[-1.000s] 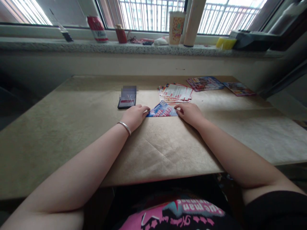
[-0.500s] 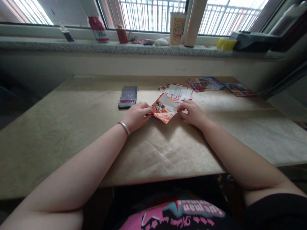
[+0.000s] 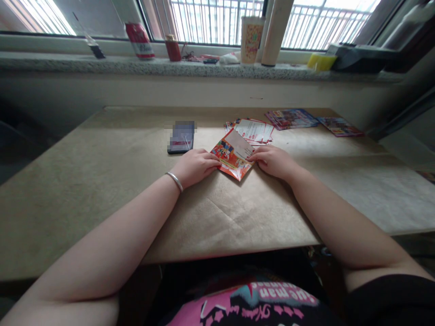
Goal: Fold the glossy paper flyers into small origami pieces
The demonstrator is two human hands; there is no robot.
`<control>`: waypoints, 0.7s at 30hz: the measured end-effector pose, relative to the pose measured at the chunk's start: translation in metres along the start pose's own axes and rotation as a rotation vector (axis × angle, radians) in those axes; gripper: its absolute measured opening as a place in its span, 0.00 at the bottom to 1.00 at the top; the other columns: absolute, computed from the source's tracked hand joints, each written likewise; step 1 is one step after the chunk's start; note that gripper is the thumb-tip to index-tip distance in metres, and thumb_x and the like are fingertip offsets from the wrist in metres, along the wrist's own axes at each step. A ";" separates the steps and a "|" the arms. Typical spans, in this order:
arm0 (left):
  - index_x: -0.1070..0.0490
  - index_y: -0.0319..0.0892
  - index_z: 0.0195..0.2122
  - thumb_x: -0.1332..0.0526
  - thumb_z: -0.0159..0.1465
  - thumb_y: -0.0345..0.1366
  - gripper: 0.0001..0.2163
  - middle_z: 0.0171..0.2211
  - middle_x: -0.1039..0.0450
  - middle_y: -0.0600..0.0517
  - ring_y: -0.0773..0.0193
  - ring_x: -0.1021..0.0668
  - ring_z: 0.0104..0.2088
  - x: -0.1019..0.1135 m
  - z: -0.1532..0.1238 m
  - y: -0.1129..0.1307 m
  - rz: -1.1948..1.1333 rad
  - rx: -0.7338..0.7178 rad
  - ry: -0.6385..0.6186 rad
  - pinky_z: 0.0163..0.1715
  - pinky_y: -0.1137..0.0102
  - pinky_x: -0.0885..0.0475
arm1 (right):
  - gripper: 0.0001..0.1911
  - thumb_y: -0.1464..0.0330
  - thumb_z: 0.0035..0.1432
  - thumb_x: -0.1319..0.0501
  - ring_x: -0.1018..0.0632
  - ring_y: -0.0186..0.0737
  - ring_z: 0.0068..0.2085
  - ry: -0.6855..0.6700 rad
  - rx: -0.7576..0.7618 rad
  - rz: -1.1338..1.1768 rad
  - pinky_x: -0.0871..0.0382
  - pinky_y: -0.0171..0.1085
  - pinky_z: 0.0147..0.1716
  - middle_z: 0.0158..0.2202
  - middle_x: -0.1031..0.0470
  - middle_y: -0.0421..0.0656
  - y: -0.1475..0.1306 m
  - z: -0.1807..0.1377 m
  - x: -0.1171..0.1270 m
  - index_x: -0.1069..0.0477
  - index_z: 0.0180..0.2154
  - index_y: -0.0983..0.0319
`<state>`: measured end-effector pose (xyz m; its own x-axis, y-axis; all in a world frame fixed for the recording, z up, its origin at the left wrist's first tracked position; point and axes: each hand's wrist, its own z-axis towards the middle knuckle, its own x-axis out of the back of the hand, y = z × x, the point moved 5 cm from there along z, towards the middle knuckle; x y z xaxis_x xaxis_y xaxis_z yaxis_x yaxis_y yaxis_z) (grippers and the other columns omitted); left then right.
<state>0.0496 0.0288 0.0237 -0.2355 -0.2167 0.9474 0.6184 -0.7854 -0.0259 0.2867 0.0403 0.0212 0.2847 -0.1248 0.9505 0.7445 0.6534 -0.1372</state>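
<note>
A colourful orange, red and white printed paper card (image 3: pixel 232 154), seemingly folded, lies at a slant near the middle of the table. My left hand (image 3: pixel 197 166) is closed on its left edge, with a silver bangle on the wrist. At the right edge, the bent fingers of my right hand (image 3: pixel 272 160) pinch the card. My thumbs are partly hidden. Just behind it, several white cards with red print (image 3: pixel 255 130) lie in a loose, overlapping pile. A dark phone (image 3: pixel 182 136), partly blurred out, rests left of the pile, beyond my left hand.
Two groups of colourful printed cards, a stack (image 3: pixel 292 118) and another (image 3: pixel 340 127), lie at the table's back right. On the stone windowsill (image 3: pixel 210 69) stand a red can (image 3: pixel 139 41), a patterned cup (image 3: pixel 252 40) and a yellow object (image 3: pixel 321 62).
The card has come slightly nearer to me and lies flatter, showing more of its orange front. My right hand has shifted a little towards me, its fingers now further over the card.
</note>
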 end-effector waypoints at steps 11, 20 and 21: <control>0.22 0.45 0.47 0.48 0.69 0.41 0.16 0.45 0.20 0.48 0.58 0.22 0.41 -0.006 -0.001 -0.003 -0.011 0.068 0.000 0.44 0.63 0.28 | 0.16 0.61 0.62 0.44 0.24 0.50 0.46 -0.015 -0.281 -0.217 0.32 0.45 0.44 0.45 0.20 0.48 0.003 -0.001 0.009 0.20 0.42 0.59; 0.25 0.41 0.45 0.43 0.67 0.43 0.14 0.48 0.23 0.46 0.56 0.25 0.48 -0.010 -0.001 -0.010 -0.134 0.186 -0.007 0.52 0.59 0.31 | 0.15 0.61 0.64 0.44 0.25 0.46 0.48 0.085 0.025 0.000 0.35 0.46 0.52 0.46 0.20 0.46 -0.023 0.004 0.005 0.21 0.43 0.58; 0.25 0.41 0.45 0.43 0.67 0.43 0.13 0.48 0.23 0.46 0.56 0.25 0.49 -0.011 -0.001 -0.010 -0.133 0.175 -0.004 0.53 0.59 0.31 | 0.15 0.60 0.64 0.44 0.25 0.46 0.48 0.081 0.056 0.032 0.35 0.46 0.51 0.45 0.20 0.46 -0.029 0.004 0.004 0.21 0.44 0.58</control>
<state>0.0455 0.0386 0.0136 -0.3212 -0.1155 0.9399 0.7031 -0.6939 0.1551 0.2639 0.0240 0.0305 0.3572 -0.1616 0.9200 0.7002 0.6981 -0.1492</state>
